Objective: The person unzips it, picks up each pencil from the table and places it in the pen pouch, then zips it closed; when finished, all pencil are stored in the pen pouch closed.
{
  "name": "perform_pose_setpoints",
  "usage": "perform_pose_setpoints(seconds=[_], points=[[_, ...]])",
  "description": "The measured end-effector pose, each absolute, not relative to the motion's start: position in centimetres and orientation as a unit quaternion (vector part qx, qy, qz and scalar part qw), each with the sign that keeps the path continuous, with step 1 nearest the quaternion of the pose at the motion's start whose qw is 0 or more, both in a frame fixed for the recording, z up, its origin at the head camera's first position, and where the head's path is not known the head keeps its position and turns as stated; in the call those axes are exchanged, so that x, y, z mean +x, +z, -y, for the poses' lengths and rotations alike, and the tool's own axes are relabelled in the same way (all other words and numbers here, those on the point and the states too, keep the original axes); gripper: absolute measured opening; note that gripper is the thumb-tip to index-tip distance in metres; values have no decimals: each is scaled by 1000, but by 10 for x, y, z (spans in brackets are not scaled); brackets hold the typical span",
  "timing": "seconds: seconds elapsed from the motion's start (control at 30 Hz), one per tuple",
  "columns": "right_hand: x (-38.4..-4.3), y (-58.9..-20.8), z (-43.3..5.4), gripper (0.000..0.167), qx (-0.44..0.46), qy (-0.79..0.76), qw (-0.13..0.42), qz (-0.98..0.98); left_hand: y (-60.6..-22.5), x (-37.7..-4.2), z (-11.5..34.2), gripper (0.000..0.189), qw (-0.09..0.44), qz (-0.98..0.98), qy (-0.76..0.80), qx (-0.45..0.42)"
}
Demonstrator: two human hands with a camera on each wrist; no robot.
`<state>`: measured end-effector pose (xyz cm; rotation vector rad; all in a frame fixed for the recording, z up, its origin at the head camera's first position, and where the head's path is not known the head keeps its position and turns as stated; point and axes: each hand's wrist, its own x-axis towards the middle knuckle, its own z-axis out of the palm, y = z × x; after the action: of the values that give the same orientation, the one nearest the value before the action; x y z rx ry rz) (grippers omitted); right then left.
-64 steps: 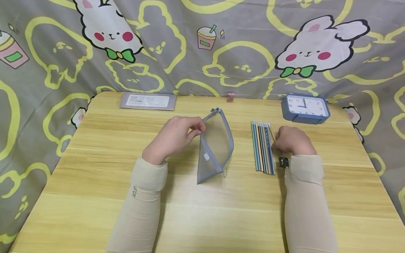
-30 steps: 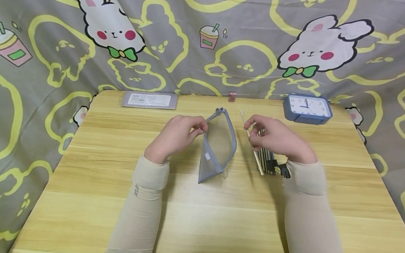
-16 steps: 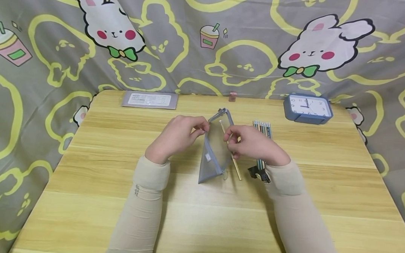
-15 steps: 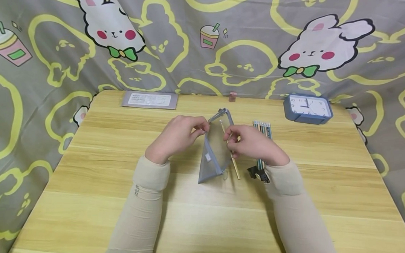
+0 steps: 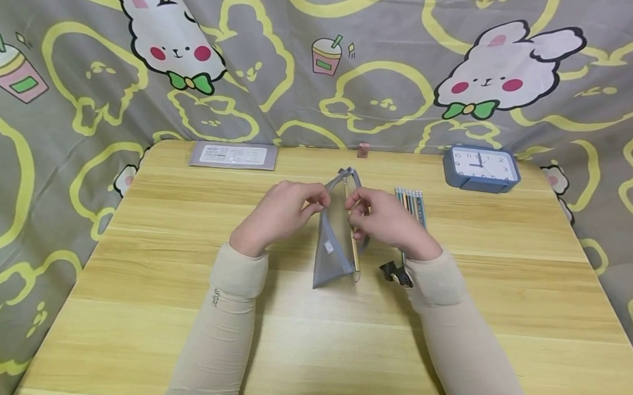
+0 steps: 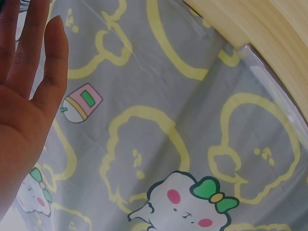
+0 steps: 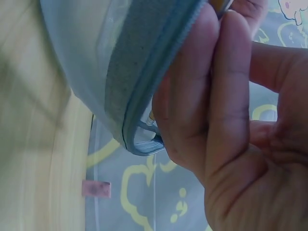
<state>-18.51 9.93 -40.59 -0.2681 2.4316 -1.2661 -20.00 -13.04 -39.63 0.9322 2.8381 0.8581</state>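
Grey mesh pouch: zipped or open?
Open. In the head view, the pouch has its zipper edges spread apart, and the left hand pinches one.

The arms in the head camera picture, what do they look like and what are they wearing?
The left sleeve and right sleeve are beige, with wide cuffs. Small dark lettering marks the left one. A little black gadget shows beside the right cuff. The left hand and right hand wear no gloves.
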Motion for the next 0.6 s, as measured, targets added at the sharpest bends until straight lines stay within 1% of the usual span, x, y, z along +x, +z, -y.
perform_pose_setpoints(seconds=[0.23,0.43,0.6], points=[[-184,-407,-94,28,-102,-443,186,-871,-397,-200,129,8,22,-909,280,307],[-184,-407,-92,27,-89,-431,175,-881,-396,-199,129,9,23,-906,285,313],[-184,-410,-91,22,-79,-434,169,-881,-397,-199,128,9,22,-903,289,316]])
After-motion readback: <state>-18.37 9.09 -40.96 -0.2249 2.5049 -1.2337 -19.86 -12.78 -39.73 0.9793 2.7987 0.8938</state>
